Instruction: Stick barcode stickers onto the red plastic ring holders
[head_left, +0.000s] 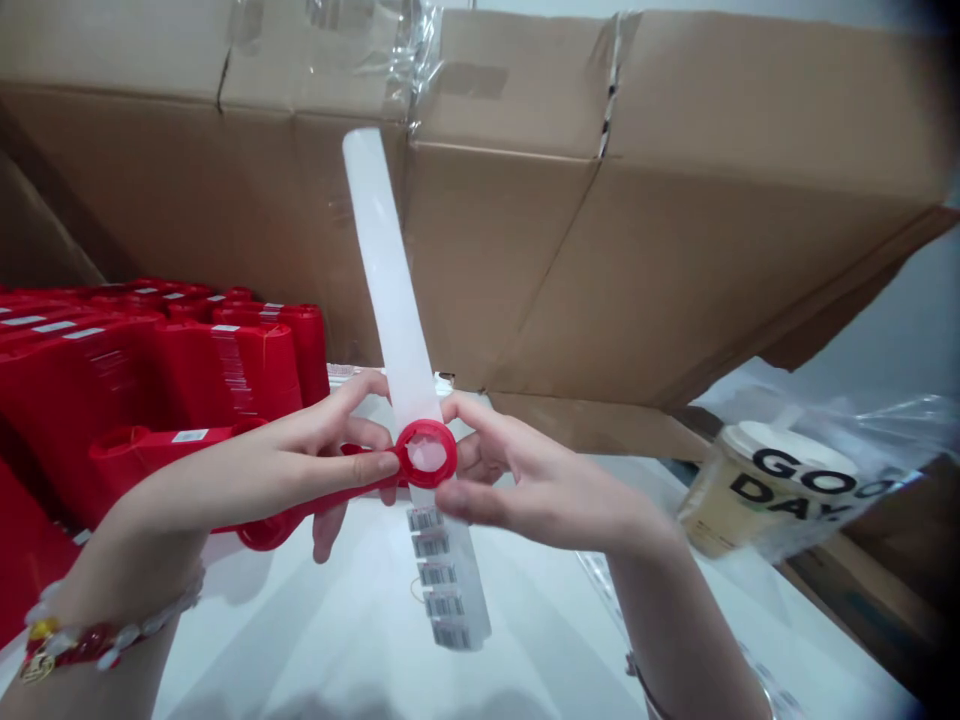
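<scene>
Near the middle, a red rolled item (360, 478) is held end-on, its round ring-like end towards me and a pale centre showing inside. My left hand (322, 455) grips it from the left, thumb along its red side. On the right of the round end, my right hand (517, 475) has thumb and fingers closed against the rim. Behind it runs a long white label backing strip (394, 290), stretching up against the cardboard. Several barcode stickers (437, 575) sit in a column on the strip's lower part, over the white table. Some fingertips are hidden.
Several red rolled items (225, 360) with white labels stand packed at the left. A large cardboard box (510, 250) forms a wall at the back. At the right, a lidded drink cup (750, 485) sits in a clear plastic bag. The table (300, 630) is white.
</scene>
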